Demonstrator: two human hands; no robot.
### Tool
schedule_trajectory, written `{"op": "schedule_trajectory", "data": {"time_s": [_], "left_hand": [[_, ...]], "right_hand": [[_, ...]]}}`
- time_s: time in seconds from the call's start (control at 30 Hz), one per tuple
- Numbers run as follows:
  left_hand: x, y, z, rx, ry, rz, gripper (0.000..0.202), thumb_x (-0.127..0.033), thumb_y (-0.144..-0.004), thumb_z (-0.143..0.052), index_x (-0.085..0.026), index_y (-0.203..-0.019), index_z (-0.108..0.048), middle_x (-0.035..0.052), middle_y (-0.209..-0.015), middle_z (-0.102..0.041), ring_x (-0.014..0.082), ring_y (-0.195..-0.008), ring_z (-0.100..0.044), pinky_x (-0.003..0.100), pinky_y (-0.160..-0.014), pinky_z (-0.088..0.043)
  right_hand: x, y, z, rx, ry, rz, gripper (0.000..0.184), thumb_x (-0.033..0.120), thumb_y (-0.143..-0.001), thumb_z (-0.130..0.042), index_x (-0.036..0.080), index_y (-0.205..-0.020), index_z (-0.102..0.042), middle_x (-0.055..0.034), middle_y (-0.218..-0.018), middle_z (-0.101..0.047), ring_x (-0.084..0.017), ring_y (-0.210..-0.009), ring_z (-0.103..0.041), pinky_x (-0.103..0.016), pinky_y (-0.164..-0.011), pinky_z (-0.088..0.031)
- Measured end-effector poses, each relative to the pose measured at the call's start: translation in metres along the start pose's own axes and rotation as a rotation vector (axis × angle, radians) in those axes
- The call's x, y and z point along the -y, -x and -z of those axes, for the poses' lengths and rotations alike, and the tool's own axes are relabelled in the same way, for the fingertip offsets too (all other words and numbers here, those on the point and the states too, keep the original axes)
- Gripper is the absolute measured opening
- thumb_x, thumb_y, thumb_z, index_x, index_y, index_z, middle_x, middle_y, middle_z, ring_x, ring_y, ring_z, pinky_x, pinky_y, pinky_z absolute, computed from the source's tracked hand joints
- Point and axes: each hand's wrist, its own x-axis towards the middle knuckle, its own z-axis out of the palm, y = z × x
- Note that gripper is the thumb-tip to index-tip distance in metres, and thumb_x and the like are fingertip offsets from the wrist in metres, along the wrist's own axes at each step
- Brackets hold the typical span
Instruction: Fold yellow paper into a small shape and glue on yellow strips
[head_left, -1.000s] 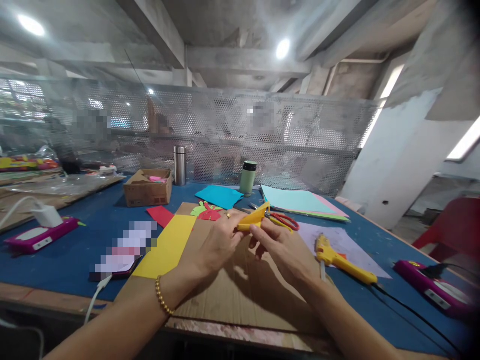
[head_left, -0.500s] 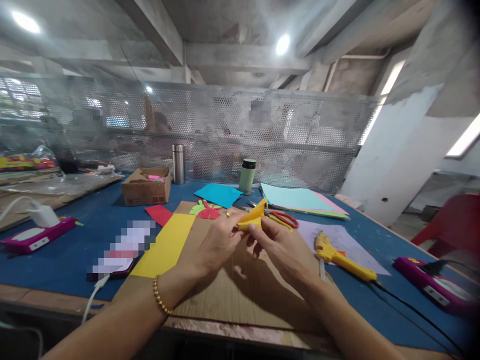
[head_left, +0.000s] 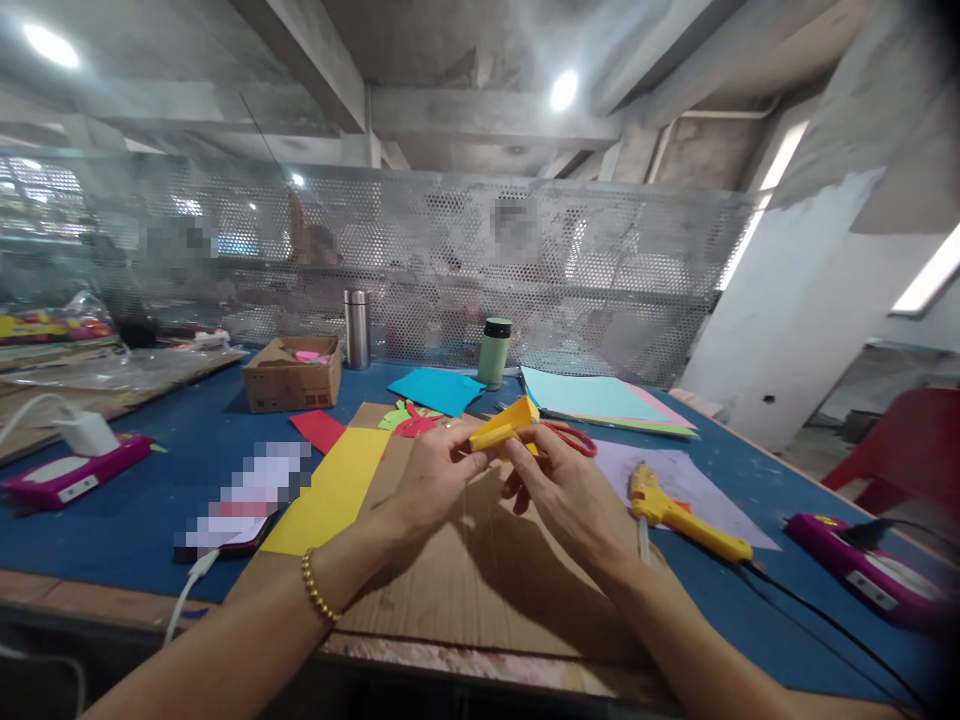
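Observation:
Between my two hands is a folded piece of yellow paper (head_left: 504, 428), held above a cardboard sheet (head_left: 480, 590). My left hand (head_left: 435, 475) pinches its left end between thumb and fingers. On the right side, the thumb and fingers of my right hand (head_left: 559, 485) grip the lower right part of the paper. Behind my right hand show the red handles of a pair of scissors (head_left: 571, 436), partly covered. Cut red and green paper pieces (head_left: 412, 418) lie just beyond my left hand, beside a flat yellow paper sheet (head_left: 334, 495).
A yellow glue gun (head_left: 690, 520) with a black cord rests on lilac paper (head_left: 720, 490) at right. Further back stand a cardboard box (head_left: 292, 375), a steel flask (head_left: 358, 330) and a green bottle (head_left: 495, 355). A phone (head_left: 244, 500) and purple power strips (head_left: 862, 570) flank the work.
The folded yellow paper has been turned, so its long edge now faces me and its shape looks wider. Both hands have shifted their fingers slightly while keeping hold.

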Motion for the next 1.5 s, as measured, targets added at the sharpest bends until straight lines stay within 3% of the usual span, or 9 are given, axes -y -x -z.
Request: {"op": "schedule_trajectory", "data": {"time_s": [0.27, 0.4, 0.7, 0.83, 0.97, 1.1, 1.27, 1.4, 1.5], "left_hand": [[0.004, 0.000, 0.000, 0.065, 0.094, 0.033, 0.031, -0.034, -0.094, -0.061, -0.011, -0.108, -0.075, 0.0101, -0.093, -0.073, 0.0177, -0.077, -0.067, 0.030, -0.072, -0.054], [0.008, 0.000, -0.001, 0.057, 0.159, 0.055, 0.036, -0.040, -0.095, -0.060, -0.010, -0.107, -0.074, 0.0105, -0.093, -0.072, 0.0166, -0.076, -0.068, 0.028, -0.070, -0.056], [0.036, -0.013, 0.000, 0.016, 0.349, 0.140, 0.038, -0.047, -0.087, -0.069, -0.013, -0.104, -0.074, 0.0080, -0.088, -0.073, 0.0185, -0.075, -0.070, 0.031, -0.068, -0.060], [0.050, -0.019, 0.006, 0.004, 0.371, 0.180, 0.040, -0.048, -0.087, -0.070, -0.014, -0.108, -0.075, 0.0106, -0.097, -0.077, 0.0197, -0.082, -0.074, 0.034, -0.079, -0.061], [0.052, -0.021, 0.009, 0.036, 0.473, 0.190, 0.047, -0.050, -0.083, -0.075, -0.011, -0.111, -0.074, 0.0129, -0.101, -0.077, 0.0216, -0.085, -0.075, 0.035, -0.081, -0.061], [0.049, -0.018, 0.009, 0.173, 0.426, 0.176, 0.046, -0.049, -0.087, -0.071, -0.013, -0.115, -0.073, 0.0123, -0.102, -0.077, 0.0214, -0.087, -0.075, 0.035, -0.082, -0.060], [0.052, -0.013, 0.007, 0.359, 0.365, 0.197, 0.047, -0.052, -0.089, -0.069, -0.012, -0.113, -0.075, 0.0129, -0.094, -0.078, 0.0213, -0.081, -0.074, 0.034, -0.078, -0.060], [0.050, -0.010, 0.004, 0.408, 0.364, 0.226, 0.048, -0.051, -0.087, -0.072, -0.014, -0.117, -0.074, 0.0129, -0.093, -0.078, 0.0201, -0.079, -0.074, 0.032, -0.077, -0.058], [0.044, -0.008, 0.002, 0.393, 0.416, 0.237, 0.049, -0.056, -0.090, -0.066, -0.012, -0.107, -0.076, 0.0142, -0.092, -0.078, 0.0210, -0.078, -0.073, 0.033, -0.075, -0.058]], "right_hand": [[-0.008, -0.001, 0.000, -0.108, 0.215, 0.072, 0.031, 0.043, -0.100, -0.047, 0.020, -0.084, -0.061, -0.0015, -0.063, -0.066, -0.015, -0.049, -0.061, -0.026, -0.049, -0.044], [-0.007, -0.001, 0.001, -0.123, 0.283, 0.079, 0.024, 0.040, -0.099, -0.049, 0.019, -0.095, -0.061, -0.0032, -0.068, -0.069, -0.016, -0.052, -0.063, -0.028, -0.052, -0.045], [-0.016, -0.002, 0.002, -0.089, 0.135, 0.147, 0.028, 0.034, -0.097, -0.052, 0.017, -0.118, -0.059, 0.0005, -0.067, -0.065, -0.015, -0.056, -0.063, -0.029, -0.057, -0.049], [-0.031, -0.012, 0.014, -0.288, 0.205, 0.296, 0.019, 0.031, -0.096, -0.053, 0.019, -0.105, -0.064, 0.0021, -0.066, -0.057, -0.013, -0.053, -0.052, -0.029, -0.056, -0.045], [-0.040, -0.023, 0.029, -0.478, 0.289, 0.419, 0.020, 0.031, -0.091, -0.060, 0.020, -0.106, -0.065, -0.0088, -0.103, -0.064, -0.018, -0.079, -0.061, -0.035, -0.073, -0.053], [-0.049, -0.028, 0.034, -0.309, 0.244, 0.373, 0.048, 0.038, -0.087, -0.068, 0.022, -0.131, -0.055, -0.0129, -0.126, -0.063, -0.027, -0.114, -0.061, -0.047, -0.097, -0.052], [-0.061, -0.029, 0.029, -0.069, 0.156, 0.247, 0.065, 0.035, -0.082, -0.071, 0.024, -0.142, -0.048, -0.0098, -0.122, -0.066, -0.025, -0.112, -0.064, -0.044, -0.099, -0.051], [-0.057, -0.027, 0.025, -0.061, 0.191, 0.207, 0.060, 0.026, -0.077, -0.069, 0.022, -0.135, -0.054, -0.0077, -0.114, -0.068, -0.023, -0.103, -0.066, -0.039, -0.092, -0.052], [-0.048, -0.025, 0.021, -0.063, 0.203, 0.189, 0.045, 0.022, -0.077, -0.067, 0.021, -0.121, -0.061, -0.0057, -0.107, -0.071, -0.021, -0.096, -0.066, -0.034, -0.085, -0.051]]}}
